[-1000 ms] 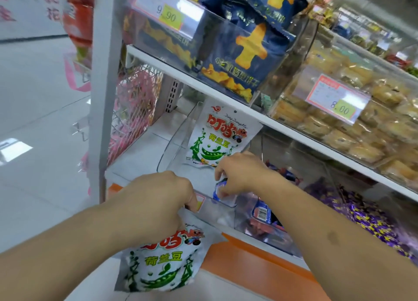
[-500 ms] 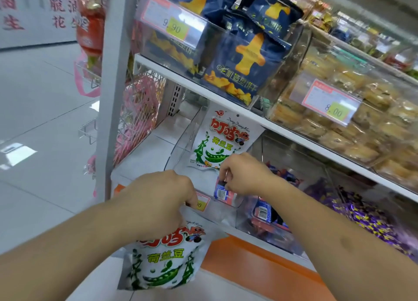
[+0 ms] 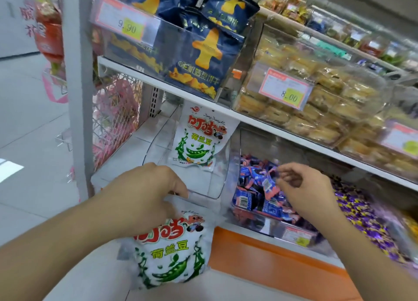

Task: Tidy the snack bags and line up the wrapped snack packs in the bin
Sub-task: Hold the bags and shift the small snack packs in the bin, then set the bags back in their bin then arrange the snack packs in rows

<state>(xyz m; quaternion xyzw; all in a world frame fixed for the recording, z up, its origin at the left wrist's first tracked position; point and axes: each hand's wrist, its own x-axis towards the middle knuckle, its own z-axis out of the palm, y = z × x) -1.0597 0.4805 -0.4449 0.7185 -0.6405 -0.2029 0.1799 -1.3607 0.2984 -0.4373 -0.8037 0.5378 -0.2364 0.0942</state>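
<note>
My left hand [image 3: 144, 187] grips the top of a white pea snack bag [image 3: 172, 251], which hangs in front of the lower shelf's edge. A second, matching bag [image 3: 201, 138] stands upright at the back of a clear bin [image 3: 217, 187] that holds nothing else. To the right, my right hand [image 3: 303, 187] hovers over the neighbouring clear bin [image 3: 271, 228], its curled fingers pinching the edge of a blue and pink wrapped pack [image 3: 269, 185]. Several more blue wrapped packs [image 3: 246, 199] lie jumbled in that bin.
Navy cracker bags [image 3: 203, 59] and a bin of wrapped pastries [image 3: 328, 111] fill the shelf above. Purple candies [image 3: 366, 221] lie to the right of the blue packs. A white upright post [image 3: 77, 86] and a pink wire rack [image 3: 115, 115] stand at left, above an orange shelf base [image 3: 271, 266].
My right hand has carried a blue wrapped pack from the pea bag bin rightward to the bin of blue packs. The left hand keeps hold of its bag.
</note>
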